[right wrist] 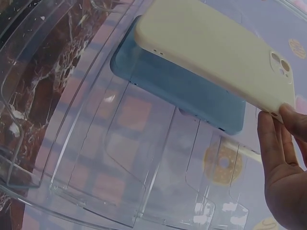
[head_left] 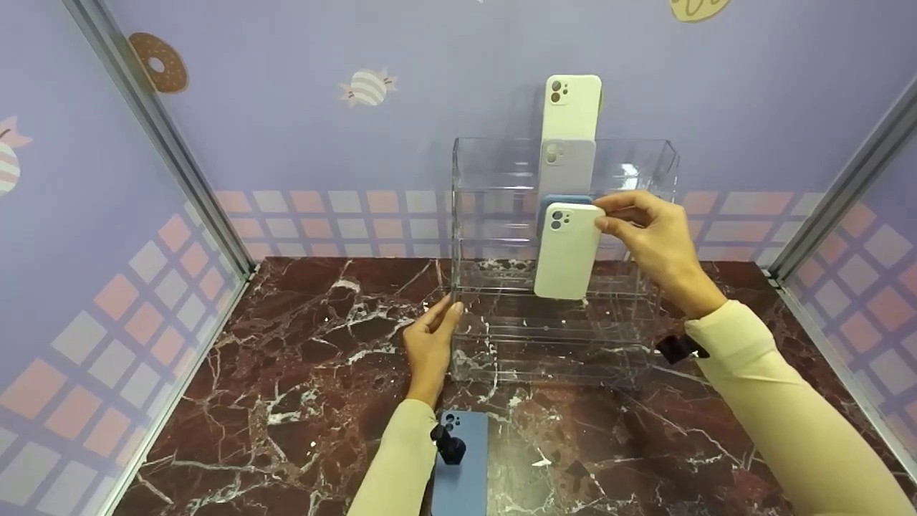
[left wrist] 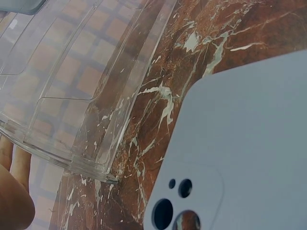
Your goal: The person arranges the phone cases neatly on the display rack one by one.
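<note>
My right hand (head_left: 655,236) pinches the upper right edge of a cream-white phone case (head_left: 569,254) between thumb and fingers. The case stands upright at a clear tiered display rack (head_left: 494,165). Close behind it is a blue phone case (right wrist: 182,96), mostly covered in the head view. Farther up the rack are a pale grey-lilac phone case (head_left: 566,168) and another cream-white case (head_left: 573,111). With its fingers extended, my left hand (head_left: 430,351) touches the rack's left side. Near my left wrist lies a grey-blue phone case (head_left: 469,473), partly hidden by the sleeve and wrist camera.
The rack stands on a dark red marbled tabletop (head_left: 322,373). Behind it rises a lilac wall (head_left: 286,122) with sweets and checks printed on it. Metal corner posts (head_left: 165,136) border both sides. Lower tiers of the rack show through its clear plastic.
</note>
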`<state>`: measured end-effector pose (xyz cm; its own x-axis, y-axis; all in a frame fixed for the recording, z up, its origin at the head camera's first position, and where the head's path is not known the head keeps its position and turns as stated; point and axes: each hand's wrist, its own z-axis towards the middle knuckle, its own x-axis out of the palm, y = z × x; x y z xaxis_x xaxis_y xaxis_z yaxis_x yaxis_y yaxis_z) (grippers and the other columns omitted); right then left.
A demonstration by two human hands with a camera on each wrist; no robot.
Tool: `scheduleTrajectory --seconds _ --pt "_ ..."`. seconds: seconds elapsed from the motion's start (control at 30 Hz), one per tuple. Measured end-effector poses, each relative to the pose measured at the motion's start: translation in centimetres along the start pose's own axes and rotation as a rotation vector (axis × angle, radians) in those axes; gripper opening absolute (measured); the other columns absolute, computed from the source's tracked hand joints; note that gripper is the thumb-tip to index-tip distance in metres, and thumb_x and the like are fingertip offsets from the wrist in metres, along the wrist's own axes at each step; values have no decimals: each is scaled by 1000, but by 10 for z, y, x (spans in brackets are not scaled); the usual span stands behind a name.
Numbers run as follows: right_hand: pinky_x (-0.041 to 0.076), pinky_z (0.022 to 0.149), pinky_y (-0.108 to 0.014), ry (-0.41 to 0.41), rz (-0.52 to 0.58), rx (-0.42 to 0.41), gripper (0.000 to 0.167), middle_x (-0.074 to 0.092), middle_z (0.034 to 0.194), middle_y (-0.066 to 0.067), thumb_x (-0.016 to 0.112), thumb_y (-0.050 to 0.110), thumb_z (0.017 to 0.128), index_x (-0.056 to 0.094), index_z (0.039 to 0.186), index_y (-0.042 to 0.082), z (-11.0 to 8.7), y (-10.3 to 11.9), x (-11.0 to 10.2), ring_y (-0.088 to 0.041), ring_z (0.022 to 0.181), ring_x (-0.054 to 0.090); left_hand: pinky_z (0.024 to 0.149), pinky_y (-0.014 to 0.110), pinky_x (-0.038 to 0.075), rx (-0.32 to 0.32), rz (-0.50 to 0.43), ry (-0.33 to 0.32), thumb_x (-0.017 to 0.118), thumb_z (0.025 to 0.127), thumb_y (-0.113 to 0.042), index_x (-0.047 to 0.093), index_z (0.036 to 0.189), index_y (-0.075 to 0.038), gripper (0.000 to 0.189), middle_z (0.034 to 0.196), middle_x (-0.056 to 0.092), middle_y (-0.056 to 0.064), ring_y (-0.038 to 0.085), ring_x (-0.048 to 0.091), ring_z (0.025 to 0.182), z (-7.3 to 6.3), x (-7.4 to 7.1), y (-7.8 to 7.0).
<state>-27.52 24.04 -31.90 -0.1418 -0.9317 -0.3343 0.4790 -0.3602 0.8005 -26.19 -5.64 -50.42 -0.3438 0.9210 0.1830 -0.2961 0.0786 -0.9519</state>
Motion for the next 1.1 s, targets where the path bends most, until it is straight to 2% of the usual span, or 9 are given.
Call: scheduleTrajectory --seconds 0.17,0.4,0.63,1.1 --pt "59 89 -25 -7 -8 2 24 74 113 -16 78 -4 94 73 118 -8 3 0 -3 -10 96 73 77 20 57 -9 5 9 84 93 -11 78 123 0 32 102 80 16 9 74 86 1 0 2" --pt "57 87 -21 -13 -16 15 27 76 112 -13 80 -1 94 73 119 -8 5 -4 -3 -9 93 72 77 23 58 -12 10 22 84 94 -14 79 122 -2 31 99 80 13 14 76 88 0 -2 0" --pt "58 87 -22 -18 10 14 26 74 111 -16 79 -5 93 73 117 -10 6 -5 -1 -8 92 73 79 25 58 -21 17 33 83 95 -16 79 125 -5 32 98 81 10 17 76 89 -1 -3 0" --pt "58 86 -21 6 13 16 25 72 115 -24 78 -7 93 72 117 -12 3 -16 1 -5 92 72 76 21 58 -21 11 -1 83 94 -10 77 124 1 32 101 80 17 9 74 83 0 0 1"
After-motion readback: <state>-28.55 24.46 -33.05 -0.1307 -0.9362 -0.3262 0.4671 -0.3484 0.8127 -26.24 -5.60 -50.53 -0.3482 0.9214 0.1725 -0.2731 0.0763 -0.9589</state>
